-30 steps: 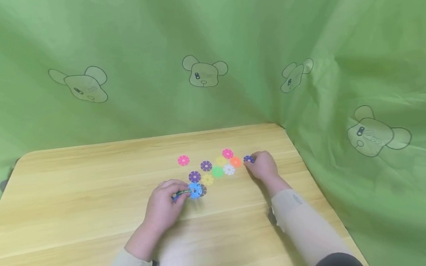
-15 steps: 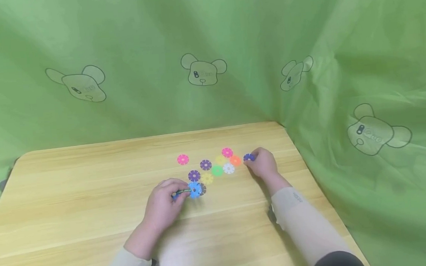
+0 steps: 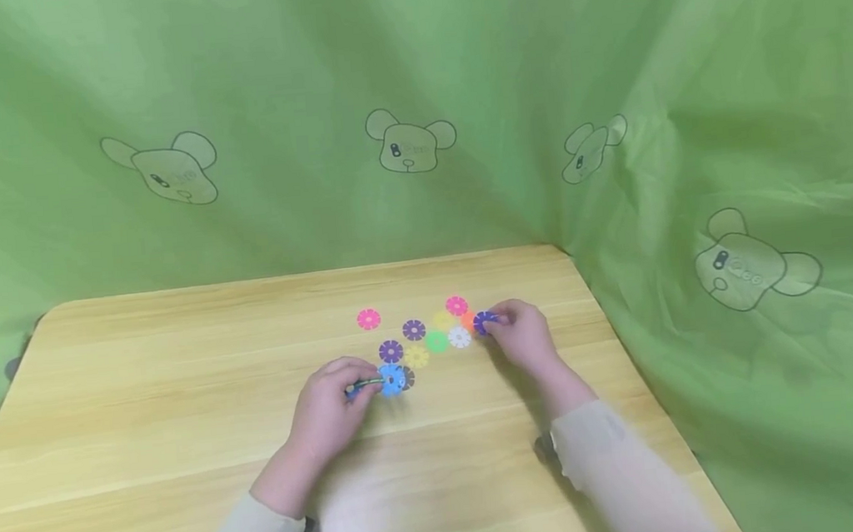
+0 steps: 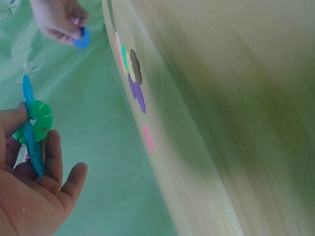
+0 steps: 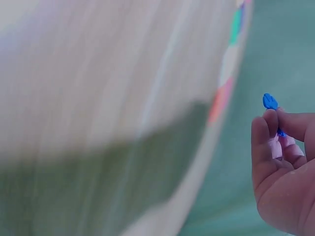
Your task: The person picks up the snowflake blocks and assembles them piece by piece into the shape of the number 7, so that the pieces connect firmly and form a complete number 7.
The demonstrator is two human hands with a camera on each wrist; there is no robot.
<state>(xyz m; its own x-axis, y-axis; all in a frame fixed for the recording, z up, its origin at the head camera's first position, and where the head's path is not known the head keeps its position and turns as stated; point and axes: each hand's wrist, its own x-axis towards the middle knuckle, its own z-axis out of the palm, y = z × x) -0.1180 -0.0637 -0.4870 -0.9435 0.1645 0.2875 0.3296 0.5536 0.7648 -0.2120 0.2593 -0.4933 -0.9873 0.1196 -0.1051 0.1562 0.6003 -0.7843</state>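
My left hand [image 3: 334,411] pinches a small joined piece of notched plastic discs; the left wrist view shows a green disc [image 4: 43,115] with light blue discs [image 4: 33,150] slotted into it. Between the thumb and fingers of my right hand [image 3: 524,333] is a dark blue notched disc [image 3: 483,322], raised off the table in the right wrist view. In the head view it overlaps the orange disc [image 3: 468,321]. A grey disc [image 3: 409,378] lies partly hidden behind the left hand's piece.
Loose discs lie flat between the hands: purple [image 3: 391,351], yellow [image 3: 417,356], green [image 3: 437,342], white [image 3: 460,337] and pink [image 3: 456,305] among them. Another pink disc [image 3: 368,319] lies apart at the left. Green curtains [image 3: 288,227] stand behind and right of the wooden table [image 3: 143,388].
My right hand has drawn the dark blue disc up and left from its place at the right of the group. The left hand and its piece have hardly moved.
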